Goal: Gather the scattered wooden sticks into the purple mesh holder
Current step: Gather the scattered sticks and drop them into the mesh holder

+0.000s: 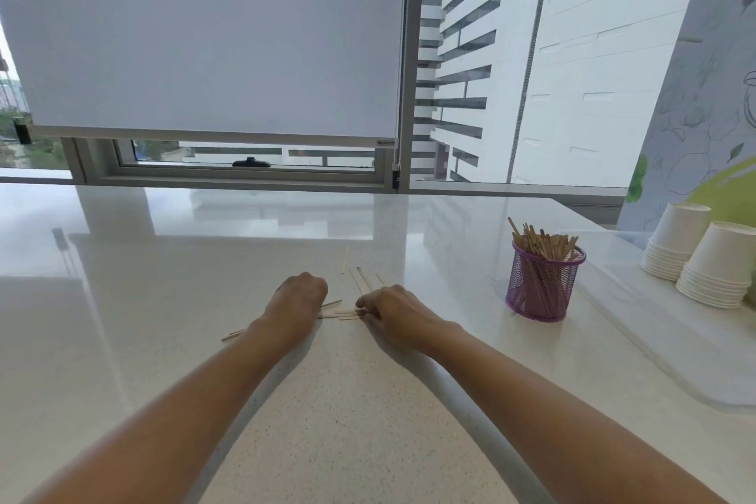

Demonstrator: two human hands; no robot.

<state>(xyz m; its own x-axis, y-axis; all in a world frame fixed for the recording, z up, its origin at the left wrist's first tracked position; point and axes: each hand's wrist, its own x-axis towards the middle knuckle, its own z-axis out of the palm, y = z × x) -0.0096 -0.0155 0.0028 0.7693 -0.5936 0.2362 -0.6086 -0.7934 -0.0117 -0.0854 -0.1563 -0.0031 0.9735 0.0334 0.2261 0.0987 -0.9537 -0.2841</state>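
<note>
Wooden sticks (343, 313) lie on the counter (163, 299) between the hands, most running left-right, a few beyond pointing away. The right hand (394, 313) pinches their ends. The left hand (300, 295) curls over them, and I cannot tell its grip. The purple holder (540, 291) stands upright, well right.

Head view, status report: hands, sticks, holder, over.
Left hand curled over sticks, grip hidden. Right hand pinches some. Holder upright, part full, off to the right. Nothing in the way; cups stand past it.
</note>
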